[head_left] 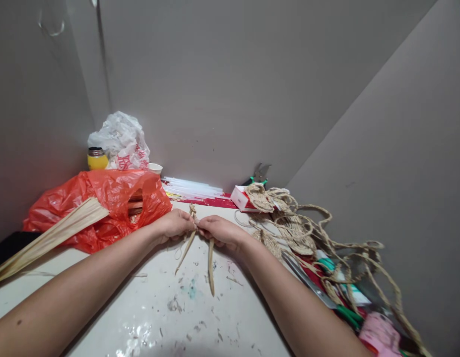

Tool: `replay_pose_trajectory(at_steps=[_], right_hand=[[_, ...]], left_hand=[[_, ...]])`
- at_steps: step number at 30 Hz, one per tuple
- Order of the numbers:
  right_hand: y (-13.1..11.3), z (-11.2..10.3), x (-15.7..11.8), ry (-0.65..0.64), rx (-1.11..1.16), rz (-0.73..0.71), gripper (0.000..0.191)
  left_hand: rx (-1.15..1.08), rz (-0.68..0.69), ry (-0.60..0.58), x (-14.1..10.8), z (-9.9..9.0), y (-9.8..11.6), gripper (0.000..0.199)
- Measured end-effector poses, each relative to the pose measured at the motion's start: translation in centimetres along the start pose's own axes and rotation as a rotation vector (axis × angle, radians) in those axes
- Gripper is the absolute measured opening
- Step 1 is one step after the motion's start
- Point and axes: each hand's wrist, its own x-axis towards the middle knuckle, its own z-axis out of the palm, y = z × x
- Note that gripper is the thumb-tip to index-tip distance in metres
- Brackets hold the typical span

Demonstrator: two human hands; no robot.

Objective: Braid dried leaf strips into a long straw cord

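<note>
Both hands meet above the white table [170, 307]. My left hand [176, 224] is closed in a pinch on a small knotted piece of dry fibre [193, 212], whose top sticks up between the hands. Right beside it, my right hand [218, 230] is closed too, its fingertips on the same fibre. One flat strip [185, 254] hangs down below the left fingertips. A second strip [211, 270] hangs from beneath the right hand. The fingertips partly hide where the strips join.
On the left lie a red plastic bag [92, 186], a wide dry husk [62, 230] and a yellow jar [97, 158]. Clear sticks [192, 188] lie at the back. Braided rope [322, 223], coiled pieces, scissors [307, 280] and a pink roll [380, 332] crowd the right.
</note>
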Motion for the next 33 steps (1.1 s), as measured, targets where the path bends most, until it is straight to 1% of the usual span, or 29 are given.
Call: replay_pose_trajectory(at_steps=[3,8,12,16,19,21,23,26,28,30,32,33], right_hand=[[-0.1,0.0,-0.1,-0.036,0.068,0.009,0.026],[0.2,0.3,0.1,-0.009,0.151,0.001,0.021],[0.5,0.3,0.3,0.006,0.171,-0.007,0.018],[0.5,0.3,0.3,0.014,0.168,0.001,0.018],[0.5,0.4,0.3,0.029,0.168,0.01,0.017],[0.4,0.5,0.3,0.041,0.171,0.016,0.017],[0.4,0.6,0.3,0.047,0.18,0.016,0.016],[0.4,0.7,0.1,0.044,0.204,-0.003,0.015],[0.5,0.9,-0.1,0.029,0.218,-0.024,0.02],[0.9,1.0,-0.1,0.004,0.224,-0.046,0.026],[1.3,1.1,0.1,0.004,0.26,-0.049,0.03],[1.5,1.1,0.2,-0.007,0.286,-0.047,0.031]], left_hand=[[0.03,0.014,0.012,0.0,-0.1,-0.1,0.018],[0.074,0.016,-0.024,-0.3,-0.6,0.1,0.02],[0.097,0.016,-0.061,-0.4,-1.1,0.3,0.024],[0.144,0.011,-0.055,-0.1,-1.4,0.1,0.024],[0.202,0.012,-0.045,0.0,-1.3,0.0,0.023],[0.267,0.023,-0.018,-0.1,-1.0,0.2,0.023],[0.359,0.05,0.038,-0.3,-0.3,0.4,0.024],[0.546,0.114,0.184,-1.1,1.3,0.8,0.022],[0.683,0.146,0.286,-1.6,2.4,0.9,0.02],[0.801,0.161,0.32,-2.1,3.4,0.7,0.017],[0.907,0.188,0.32,-2.3,4.1,0.3,0.024],[1.056,0.262,0.281,-2.5,4.3,0.1,0.027]])
